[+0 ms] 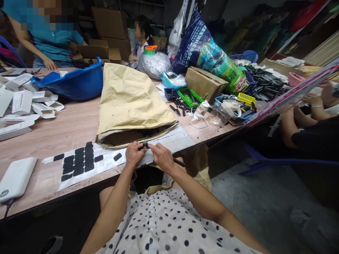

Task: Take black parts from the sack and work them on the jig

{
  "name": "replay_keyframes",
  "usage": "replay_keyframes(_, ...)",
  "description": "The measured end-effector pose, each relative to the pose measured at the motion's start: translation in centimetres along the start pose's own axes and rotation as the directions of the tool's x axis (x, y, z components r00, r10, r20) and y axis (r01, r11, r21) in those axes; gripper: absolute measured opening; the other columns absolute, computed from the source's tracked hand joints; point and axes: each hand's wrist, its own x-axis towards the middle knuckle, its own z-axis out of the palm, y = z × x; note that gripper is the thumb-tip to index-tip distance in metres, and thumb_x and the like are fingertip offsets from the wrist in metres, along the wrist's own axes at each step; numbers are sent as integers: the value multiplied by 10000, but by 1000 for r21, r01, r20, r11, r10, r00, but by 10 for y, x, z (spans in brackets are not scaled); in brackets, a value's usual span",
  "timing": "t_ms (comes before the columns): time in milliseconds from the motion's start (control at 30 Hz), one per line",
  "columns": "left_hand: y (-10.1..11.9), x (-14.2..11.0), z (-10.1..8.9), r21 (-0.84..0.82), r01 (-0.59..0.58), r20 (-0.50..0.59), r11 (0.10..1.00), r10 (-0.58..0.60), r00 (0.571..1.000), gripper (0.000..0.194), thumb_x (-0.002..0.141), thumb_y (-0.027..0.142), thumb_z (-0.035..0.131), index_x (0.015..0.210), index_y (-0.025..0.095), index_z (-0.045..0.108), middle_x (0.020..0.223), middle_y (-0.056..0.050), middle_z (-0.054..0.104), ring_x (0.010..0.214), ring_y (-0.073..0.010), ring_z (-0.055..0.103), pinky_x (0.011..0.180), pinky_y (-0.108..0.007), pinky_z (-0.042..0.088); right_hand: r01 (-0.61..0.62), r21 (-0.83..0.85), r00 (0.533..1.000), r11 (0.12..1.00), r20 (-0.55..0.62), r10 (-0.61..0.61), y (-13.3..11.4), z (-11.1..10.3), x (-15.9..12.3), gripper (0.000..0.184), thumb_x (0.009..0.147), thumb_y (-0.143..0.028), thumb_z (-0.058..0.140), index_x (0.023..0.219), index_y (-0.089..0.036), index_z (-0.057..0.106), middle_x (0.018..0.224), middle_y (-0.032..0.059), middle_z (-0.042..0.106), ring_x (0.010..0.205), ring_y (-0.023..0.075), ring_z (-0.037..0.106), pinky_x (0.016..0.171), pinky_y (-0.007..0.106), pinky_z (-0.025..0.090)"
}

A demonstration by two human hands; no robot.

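Observation:
Between my two hands, at the table's front edge, is a small black round-ended part point(145, 144). My left hand point(134, 153) pinches it from the left, fingers closed. From the other side, my right hand point(162, 157) has its thumb and fingertips closed against it. A black rod point(179, 162) sticks out past my right wrist; whether it joins the small part is hidden. Left of my hands lies a white backing sheet point(91, 173) bearing rows of black rounded stickers point(78, 160). One black sticker point(117, 157) sits apart, close to my left hand.
A large tan paper sack point(132, 98) lies mouth toward me just beyond my hands. Around it are a blue basin point(76, 83), white boxes point(22, 100), a white power bank point(17, 178), a green tray point(189, 97) and a clear bottle point(201, 110). Other people sit nearby.

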Motion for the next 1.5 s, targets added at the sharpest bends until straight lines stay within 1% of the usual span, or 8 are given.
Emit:
replay_keyframes(100,4,-1,1,31,18,-32,999,-17,999,191,753,270,675,892,301,803,866,-7,677,918,-216,618,844,-319,489,-36,-21,999,999,14,37,2,-3,2,441,955,-196,465,1328,-344,650,972,44,664,871,178,626,747,222,488)
replay_keyframes(267,5,-3,2,48,4,-38,999,-2,999,209,758,272,673,920,304,802,874,-12,682,926,-219,617,858,-323,487,-45,-6,997,999,-64,44,8,-9,3,452,970,-203,439,1364,-321,628,979,53,660,905,179,621,778,219,483)
replay_keyframes(500,3,-3,2,63,-4,-25,998,5,1000,227,761,284,666,943,316,798,887,-14,693,950,-232,615,890,-335,490,-51,-27,998,998,-32,50,14,-7,1,438,959,-214,466,1338,-344,643,964,42,657,879,176,616,745,215,483)
replay_keyframes(733,1,-2,4,49,-2,-25,999,3,1000,212,762,274,674,931,305,798,893,-17,688,961,-231,624,900,-330,493,-83,-71,992,994,-103,75,50,-18,18,402,934,-191,483,1267,-293,684,1014,53,676,928,196,617,788,247,477)
replay_keyframes(1000,0,-3,5,45,-5,-26,999,6,1000,199,767,283,678,930,284,793,888,-19,679,965,-229,632,912,-328,491,141,-155,990,978,29,-138,101,-22,33,320,897,-138,558,1121,-263,751,933,66,671,943,217,546,829,305,407)
replay_keyframes(1167,-5,-3,6,32,-32,-40,999,33,999,188,764,279,675,916,276,787,879,-19,680,953,-229,633,909,-335,495,149,-118,989,982,11,-149,112,-16,42,305,908,-143,550,1100,-251,761,959,67,657,949,214,524,836,316,386)
replay_keyframes(1333,-9,-6,6,-21,-162,-125,987,158,979,127,762,293,686,853,258,767,796,-15,659,855,-225,628,838,-347,518,163,-60,985,985,-48,-166,116,-9,43,266,889,-175,597,1082,-261,758,963,57,648,929,216,519,837,326,393)
replay_keyframes(1500,0,-53,7,-156,-422,-117,893,407,906,172,883,327,608,929,232,744,800,-27,664,742,-175,630,704,-287,522,166,-41,983,985,-72,-169,118,-5,42,238,877,-185,614,1052,-261,756,954,57,645,922,222,521,832,335,398)
